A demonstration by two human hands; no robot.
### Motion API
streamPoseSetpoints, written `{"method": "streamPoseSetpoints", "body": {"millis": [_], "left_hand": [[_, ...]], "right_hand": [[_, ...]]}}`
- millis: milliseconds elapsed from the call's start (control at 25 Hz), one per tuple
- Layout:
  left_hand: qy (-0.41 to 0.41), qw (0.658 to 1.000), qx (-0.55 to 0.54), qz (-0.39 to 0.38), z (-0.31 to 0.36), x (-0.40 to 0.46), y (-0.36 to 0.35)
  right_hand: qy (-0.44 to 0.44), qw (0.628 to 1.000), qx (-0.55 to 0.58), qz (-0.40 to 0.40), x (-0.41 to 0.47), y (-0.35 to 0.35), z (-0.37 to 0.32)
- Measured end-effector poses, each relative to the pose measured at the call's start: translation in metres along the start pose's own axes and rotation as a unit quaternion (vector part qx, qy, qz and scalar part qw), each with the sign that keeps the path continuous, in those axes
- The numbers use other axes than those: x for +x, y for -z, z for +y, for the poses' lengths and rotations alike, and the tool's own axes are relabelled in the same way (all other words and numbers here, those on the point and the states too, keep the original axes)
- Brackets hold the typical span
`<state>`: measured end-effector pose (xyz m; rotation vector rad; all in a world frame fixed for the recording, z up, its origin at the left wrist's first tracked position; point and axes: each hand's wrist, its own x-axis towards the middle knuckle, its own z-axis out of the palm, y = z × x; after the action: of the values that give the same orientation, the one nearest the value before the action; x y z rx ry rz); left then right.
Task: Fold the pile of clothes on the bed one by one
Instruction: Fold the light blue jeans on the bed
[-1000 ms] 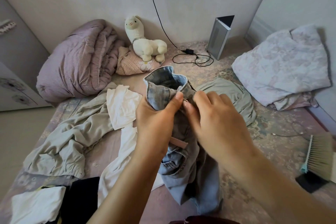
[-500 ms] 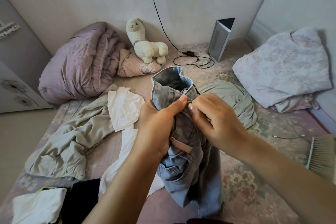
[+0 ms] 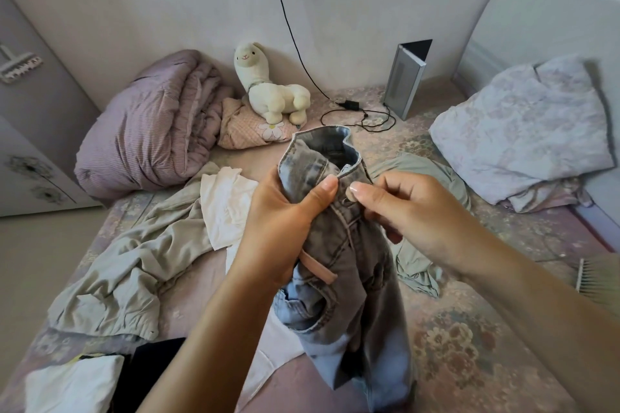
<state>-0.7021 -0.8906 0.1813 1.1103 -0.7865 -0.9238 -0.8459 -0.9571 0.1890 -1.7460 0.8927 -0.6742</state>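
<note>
- The bed (image 3: 469, 339) carried unfolded clothes toward nine o'clock.
- The jeans (image 3: 349, 265) hung lengthwise, twelve to six, between both hands.
- The left hand (image 3: 281, 221) gripped the waistband; the right hand (image 3: 406, 208) pinched its button at three o'clock.

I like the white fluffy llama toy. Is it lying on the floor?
No, the white plush llama toy sits on the bed, against the wall.

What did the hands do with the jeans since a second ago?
The right hand slid a little to the right, now pinching at the jeans' waistband button. The left hand kept gripping the waistband, the jeans stayed lifted, and the clothes on the bed lie as before.
</note>
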Motion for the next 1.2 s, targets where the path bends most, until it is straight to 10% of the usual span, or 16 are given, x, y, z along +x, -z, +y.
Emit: {"method": "streamPoseSetpoints", "body": {"millis": [280,440,760,1000,1200], "left_hand": [[-0.002,0.963,0.183,-0.199,0.04,0.032,0.031],[-0.012,0.941,0.215,-0.262,0.058,0.044,0.027],[-0.029,0.923,0.32,-0.21,0.075,0.061,0.04],[-0.082,0.808,0.559,-0.169,0.078,0.084,0.067],[-0.038,0.81,0.56,-0.172,0.093,0.086,0.106]], "right_hand": [[0.175,0.974,-0.138,0.03,0.02,0.037,-0.003],[0.202,0.935,-0.269,-0.114,0.044,0.05,-0.021],[0.124,0.899,-0.396,-0.142,0.068,0.065,-0.026],[0.119,0.905,-0.397,-0.097,0.091,0.089,-0.077],[0.125,0.902,-0.406,-0.079,0.096,0.109,-0.124]]}}
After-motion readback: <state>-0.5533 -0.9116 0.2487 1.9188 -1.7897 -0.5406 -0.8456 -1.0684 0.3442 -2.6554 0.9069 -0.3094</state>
